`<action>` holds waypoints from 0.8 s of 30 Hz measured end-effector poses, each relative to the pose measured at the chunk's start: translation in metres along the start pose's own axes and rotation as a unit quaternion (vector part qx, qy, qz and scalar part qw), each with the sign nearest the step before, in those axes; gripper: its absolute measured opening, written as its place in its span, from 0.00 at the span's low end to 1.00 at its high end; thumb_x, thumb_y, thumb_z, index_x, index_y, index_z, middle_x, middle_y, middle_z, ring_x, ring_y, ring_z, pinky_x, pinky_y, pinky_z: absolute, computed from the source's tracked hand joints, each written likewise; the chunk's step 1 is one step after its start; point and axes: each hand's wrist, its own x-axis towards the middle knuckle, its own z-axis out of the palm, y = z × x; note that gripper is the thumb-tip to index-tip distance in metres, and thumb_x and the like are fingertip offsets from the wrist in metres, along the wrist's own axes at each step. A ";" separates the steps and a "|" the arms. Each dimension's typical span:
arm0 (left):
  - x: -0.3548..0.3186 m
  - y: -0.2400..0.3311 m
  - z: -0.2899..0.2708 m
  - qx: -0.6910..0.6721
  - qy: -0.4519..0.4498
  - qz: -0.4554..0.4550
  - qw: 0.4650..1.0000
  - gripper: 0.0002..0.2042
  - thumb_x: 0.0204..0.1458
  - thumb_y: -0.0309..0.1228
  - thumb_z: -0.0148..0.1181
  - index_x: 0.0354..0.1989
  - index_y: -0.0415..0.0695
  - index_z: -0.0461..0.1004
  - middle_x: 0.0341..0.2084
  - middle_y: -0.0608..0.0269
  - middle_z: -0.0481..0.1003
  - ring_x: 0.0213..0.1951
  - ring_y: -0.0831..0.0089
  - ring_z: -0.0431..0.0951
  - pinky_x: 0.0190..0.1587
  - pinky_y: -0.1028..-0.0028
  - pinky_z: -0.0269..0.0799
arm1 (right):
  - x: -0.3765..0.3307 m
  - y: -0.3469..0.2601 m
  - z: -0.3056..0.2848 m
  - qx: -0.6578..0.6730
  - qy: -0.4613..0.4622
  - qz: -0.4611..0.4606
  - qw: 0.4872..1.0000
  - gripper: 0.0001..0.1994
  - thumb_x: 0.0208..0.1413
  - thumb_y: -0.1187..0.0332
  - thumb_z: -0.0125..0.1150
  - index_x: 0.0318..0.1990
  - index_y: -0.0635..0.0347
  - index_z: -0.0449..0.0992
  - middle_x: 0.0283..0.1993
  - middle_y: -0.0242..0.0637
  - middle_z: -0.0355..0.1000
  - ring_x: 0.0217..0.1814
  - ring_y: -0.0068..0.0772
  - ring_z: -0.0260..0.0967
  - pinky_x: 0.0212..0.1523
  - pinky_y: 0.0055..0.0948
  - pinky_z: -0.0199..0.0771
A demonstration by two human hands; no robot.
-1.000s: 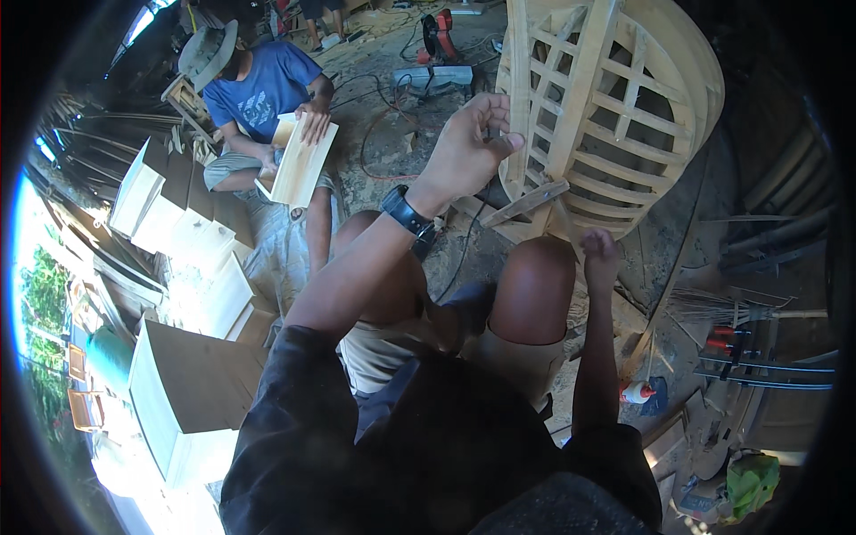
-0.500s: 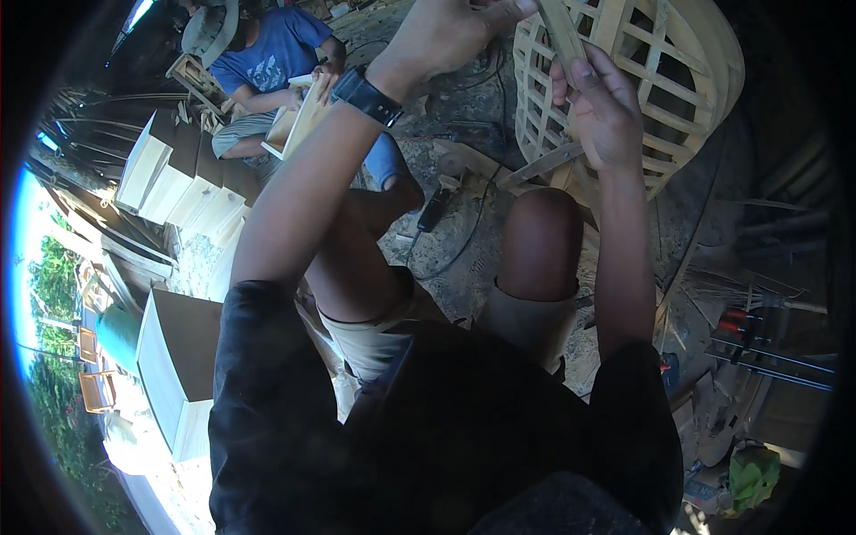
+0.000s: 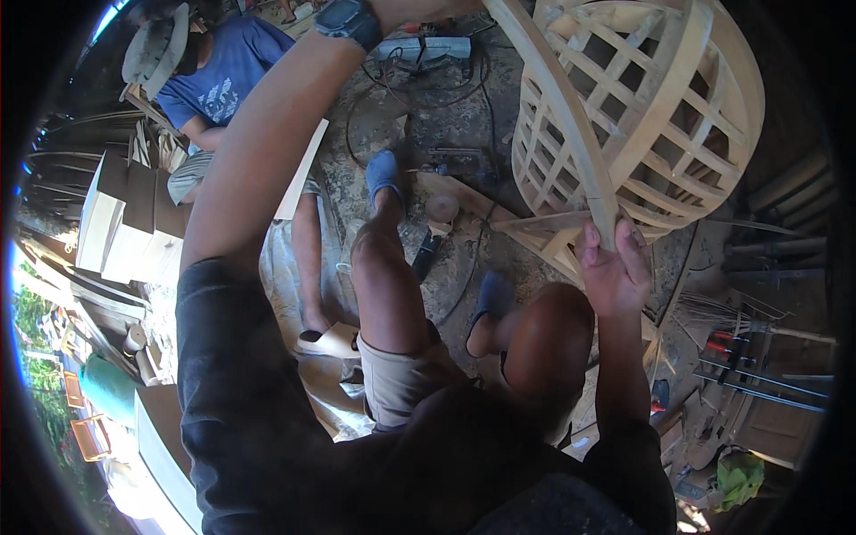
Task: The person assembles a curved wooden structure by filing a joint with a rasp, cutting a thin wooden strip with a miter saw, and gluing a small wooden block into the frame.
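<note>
My right hand pinches the lower end of a long, slightly curved wooden strip between its fingertips. The strip slants up and leftward to the top edge. Only part of my left hand shows at that edge, near the strip's upper end; its fingers are cut off, so its hold cannot be made out. Behind the strip stands a rounded wooden lattice frame of crossed slats, with a thick curved rib across it. A dark watch is on my left wrist.
A co-worker in a blue shirt sits at left beside stacked pale wooden boxes. Between my legs and the frame lie a corded power tool and a triangular wooden brace. Clamps lie at right.
My hands have moved farther apart along the strip. My left hand has gone up, partly out of view, and my right hand down to the strip's lower end. The view has shifted.
</note>
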 end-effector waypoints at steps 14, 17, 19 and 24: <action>-0.038 -0.264 0.397 -0.209 0.049 -0.103 0.971 0.14 0.50 0.41 0.62 0.22 0.43 0.74 0.20 0.50 0.73 0.25 0.48 0.74 0.29 0.57 0.69 | 0.342 0.264 -0.150 0.081 0.087 0.086 0.989 0.30 0.68 0.41 0.45 0.48 0.65 0.74 0.34 0.37 0.71 0.37 0.30 0.66 0.39 0.30 0.63; -0.023 -0.288 0.431 -0.219 0.079 -0.155 0.960 0.12 0.48 0.39 0.63 0.23 0.43 0.76 0.19 0.49 0.74 0.25 0.45 0.75 0.28 0.57 0.70 | 0.434 0.330 -0.208 -0.060 0.234 0.157 0.958 0.24 0.67 0.47 0.51 0.42 0.64 0.74 0.30 0.33 0.71 0.29 0.26 0.66 0.32 0.27 0.66; -0.051 -0.311 0.458 -0.205 0.071 -0.226 0.950 0.12 0.49 0.39 0.61 0.24 0.43 0.77 0.20 0.47 0.75 0.27 0.45 0.77 0.29 0.55 0.71 | 0.477 0.371 -0.215 -0.139 0.249 0.193 0.939 0.21 0.68 0.50 0.52 0.41 0.64 0.75 0.28 0.32 0.71 0.27 0.24 0.67 0.28 0.25 0.65; -0.105 -0.375 0.540 -0.194 -0.065 -0.259 0.944 0.10 0.46 0.36 0.62 0.31 0.44 0.82 0.25 0.45 0.79 0.33 0.47 0.81 0.35 0.56 0.77 | 0.565 0.431 -0.243 -0.294 0.270 0.228 0.888 0.17 0.65 0.57 0.56 0.42 0.65 0.77 0.29 0.33 0.74 0.27 0.23 0.71 0.27 0.24 0.70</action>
